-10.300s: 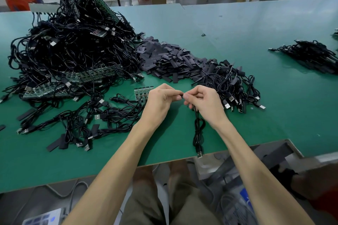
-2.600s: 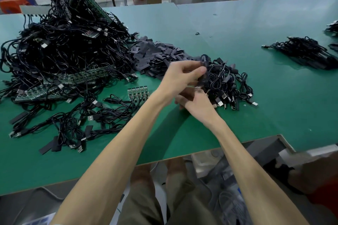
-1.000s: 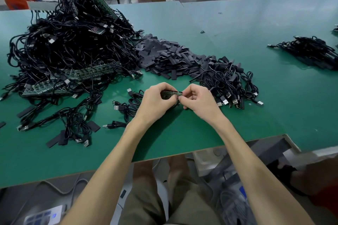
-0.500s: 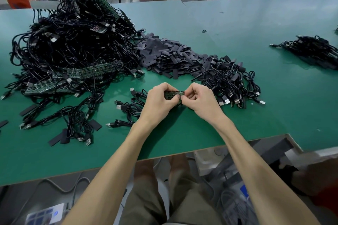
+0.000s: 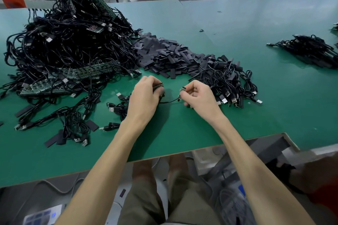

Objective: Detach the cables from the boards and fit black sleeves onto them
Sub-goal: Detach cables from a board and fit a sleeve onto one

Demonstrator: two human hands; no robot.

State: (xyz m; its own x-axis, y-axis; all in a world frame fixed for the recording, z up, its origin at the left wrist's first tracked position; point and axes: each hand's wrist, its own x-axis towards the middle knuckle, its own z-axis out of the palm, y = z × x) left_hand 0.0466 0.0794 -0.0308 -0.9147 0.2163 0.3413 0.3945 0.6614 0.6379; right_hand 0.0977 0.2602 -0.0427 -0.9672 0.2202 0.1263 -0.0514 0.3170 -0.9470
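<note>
The left grip is curled round the board; the right grip pinches the cable end between thumb and forefinger. The end stands just apart from the board, so we judge it freed. We draw it straight outward, without twisting, holding close to the tip. The cable hangs slack between both grips, over the surface; the black sleeves lie heaped beyond them.
</note>
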